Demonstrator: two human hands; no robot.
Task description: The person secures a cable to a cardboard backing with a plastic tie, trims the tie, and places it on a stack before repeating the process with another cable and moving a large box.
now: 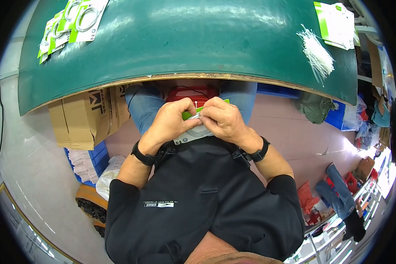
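A white and green cardboard card bearing a coiled pale cable is held close to my body, just below the table edge. My left hand pinches the coil and card from the left with thumb and bent fingers. From the other side, the fingertips of my right hand are pressed together at the top of the coil, almost touching the left thumb. A thin white tip, resembling a cable tie end, pokes up between the hands. The fingers hide much of the coil and what exactly each fingertip grips.
On the green table, carded cables overlap at far left. A heap of white cable ties lies at right, beside stacked white-green cards. A cardboard box and blue crate stand at left below.
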